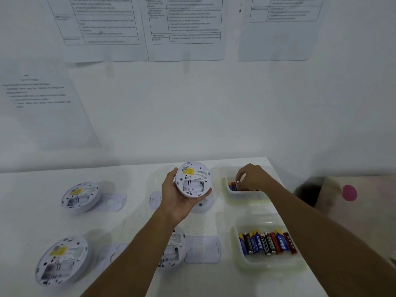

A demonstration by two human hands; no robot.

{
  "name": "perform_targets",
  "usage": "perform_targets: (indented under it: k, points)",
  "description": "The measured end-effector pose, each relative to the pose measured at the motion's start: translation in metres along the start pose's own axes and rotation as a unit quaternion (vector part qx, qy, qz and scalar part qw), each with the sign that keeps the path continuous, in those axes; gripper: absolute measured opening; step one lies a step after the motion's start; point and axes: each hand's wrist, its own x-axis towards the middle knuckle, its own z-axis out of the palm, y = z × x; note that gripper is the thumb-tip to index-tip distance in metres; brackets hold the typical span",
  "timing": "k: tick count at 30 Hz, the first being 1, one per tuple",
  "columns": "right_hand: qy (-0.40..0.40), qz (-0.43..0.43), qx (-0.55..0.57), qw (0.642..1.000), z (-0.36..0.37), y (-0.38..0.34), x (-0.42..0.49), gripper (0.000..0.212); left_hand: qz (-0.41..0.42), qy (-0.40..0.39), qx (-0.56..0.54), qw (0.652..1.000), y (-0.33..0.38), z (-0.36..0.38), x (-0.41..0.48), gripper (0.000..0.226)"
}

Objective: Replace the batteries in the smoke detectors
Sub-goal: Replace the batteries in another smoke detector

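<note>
My left hand [179,198] grips a round white smoke detector [193,179] above the table, back side up, its yellow label and open battery bay showing. My right hand [251,176] reaches into the far clear tray [246,195] and pinches a battery [235,185] among several others there. A near clear tray [257,264] holds a row of several blue, black and red batteries [266,243]. Three more detectors lie back side up on the table: far left [80,197], near left [62,260], and one partly hidden under my left forearm [173,249].
White mounting plates lie beside the detectors [114,201] [202,249] [155,199]. The white table [132,219] ends at the right, past the trays. A cardboard box with a pink dot [334,194] stands right of it. Printed sheets hang on the wall [186,28].
</note>
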Motion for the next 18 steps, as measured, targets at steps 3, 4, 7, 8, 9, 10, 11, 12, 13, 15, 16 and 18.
perform_targets:
  k: [3,4,7,8,9,10,11,12,13,15,16,18]
  points:
    - [0.055,-0.011,0.105,0.993,-0.013,-0.008,-0.010,0.016,0.002,-0.009,-0.006,1.000,-0.001,-0.002,0.001,0.056]
    - [0.086,-0.034,0.138,0.986,-0.018,-0.014,-0.017,0.016,0.001,-0.014,-0.008,1.000,-0.001,-0.002,0.001,0.057]
    - [0.145,-0.122,0.289,0.938,-0.027,-0.044,-0.046,0.017,-0.001,-0.032,-0.018,0.999,-0.002,0.003,0.001,0.057]
    - [0.139,-0.152,0.332,0.921,-0.025,-0.055,-0.057,0.017,0.003,-0.034,-0.021,0.999,-0.003,0.005,0.001,0.057]
    - [0.133,-0.180,0.350,0.910,-0.021,-0.066,-0.067,0.016,0.008,-0.035,-0.024,0.999,-0.004,0.007,0.000,0.056]
    - [0.130,-0.201,0.346,0.907,-0.015,-0.074,-0.075,0.016,0.015,-0.036,-0.027,0.999,-0.005,0.010,-0.001,0.055]
    - [0.134,-0.213,0.336,0.908,-0.006,-0.080,-0.080,0.015,0.022,-0.038,-0.030,0.999,-0.006,0.012,-0.002,0.053]
    - [0.144,-0.214,0.330,0.908,0.002,-0.083,-0.084,0.014,0.029,-0.041,-0.032,0.998,-0.006,0.013,-0.003,0.052]
    - [0.159,-0.207,0.335,0.905,0.011,-0.085,-0.086,0.013,0.036,-0.043,-0.033,0.998,-0.006,0.015,-0.005,0.052]
    - [0.199,-0.191,0.349,0.896,0.027,-0.086,-0.089,0.010,0.049,-0.044,-0.030,0.997,-0.005,0.017,-0.009,0.054]
    - [0.221,-0.183,0.347,0.893,0.035,-0.087,-0.089,0.009,0.053,-0.043,-0.027,0.997,-0.004,0.018,-0.011,0.055]
    - [0.272,-0.172,0.317,0.892,0.049,-0.088,-0.090,0.009,0.058,-0.036,-0.024,0.997,-0.002,0.018,-0.013,0.059]
